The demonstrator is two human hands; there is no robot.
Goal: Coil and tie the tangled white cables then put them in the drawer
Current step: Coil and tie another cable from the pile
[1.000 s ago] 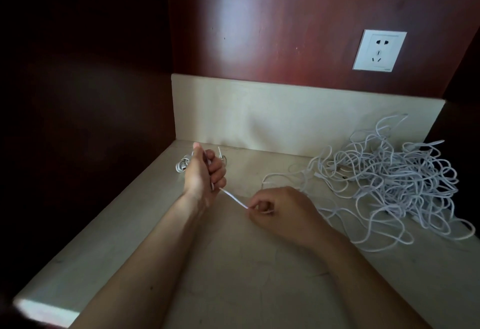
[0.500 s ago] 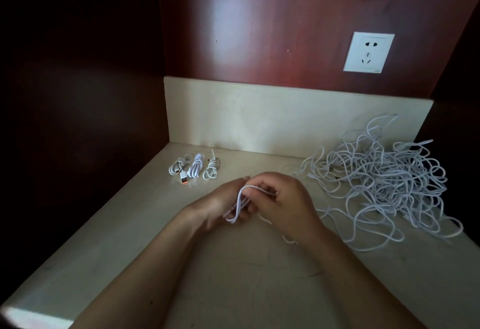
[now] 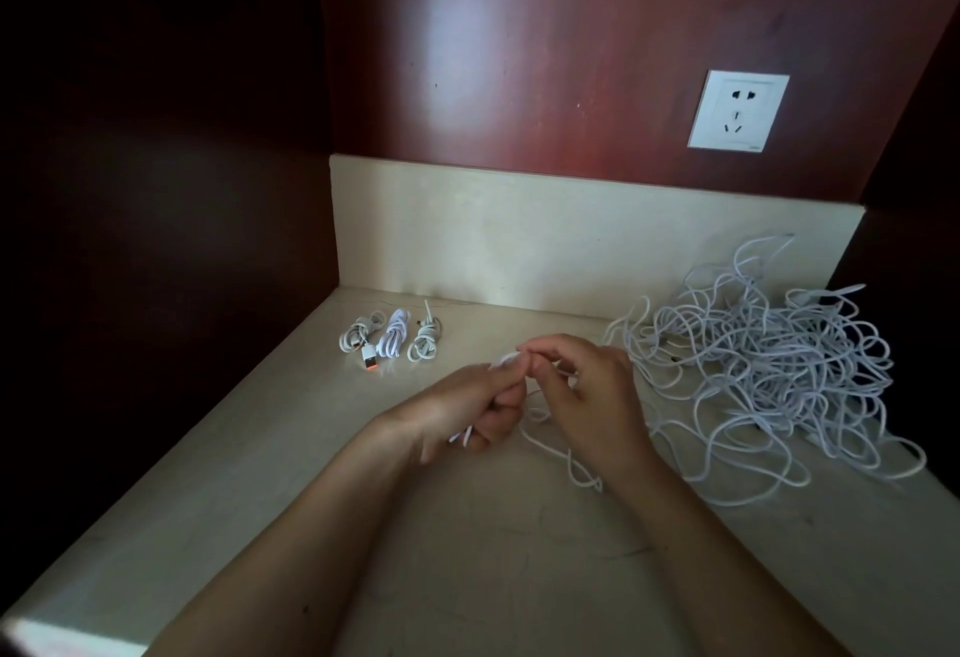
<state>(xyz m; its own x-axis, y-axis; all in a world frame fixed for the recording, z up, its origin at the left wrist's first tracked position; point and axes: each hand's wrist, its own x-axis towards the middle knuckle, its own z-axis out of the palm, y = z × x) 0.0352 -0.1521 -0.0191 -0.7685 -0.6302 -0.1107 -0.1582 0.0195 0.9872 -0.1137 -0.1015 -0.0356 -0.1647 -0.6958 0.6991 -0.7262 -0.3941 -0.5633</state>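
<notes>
Head view: both hands meet mid-counter on one cable. L hand (image 3: 467, 407) curled round a few turns of white cable (image 3: 571, 469); small loop pokes out above its fingers, strand ends show under the fist. R hand (image 3: 587, 396) just beside it, touching L at the fingertips, thumb + forefinger pinching the loop top. Slack strand drops from between the hands onto counter (image 3: 467, 552) and runs under R wrist. Tangle (image 3: 769, 370) of white cables lies right of the grip, near R hand, piled up to the back wall; whether held cable joins it, can't tell. Three tied coils (image 3: 389, 339) sit left of + beyond the grip, side by side, apart from hands; orange-tipped plug (image 3: 370, 361) at their near edge. Socket (image 3: 737, 111) on wall above tangle
</notes>
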